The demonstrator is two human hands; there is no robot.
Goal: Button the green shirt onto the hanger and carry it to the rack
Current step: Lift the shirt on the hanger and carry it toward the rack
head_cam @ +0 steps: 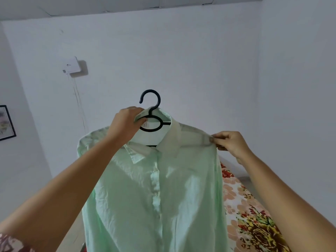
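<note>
Shirt [154, 197], one; hanger [159, 99], one; hands [125, 124] [231, 143], two

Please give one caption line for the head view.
Left hand grips the black hanger; right hand pinches a shoulder of the green shirt.

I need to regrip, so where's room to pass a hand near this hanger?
Free: above the hanger's hook and right of it, over the green shirt's shoulder up to the right hand. Crowded: the neck, where the left hand grips.

Both bare arms raised forward, left hand [125, 122] fingers curled in a grip, right hand [230, 144] fingertips pinching
</note>
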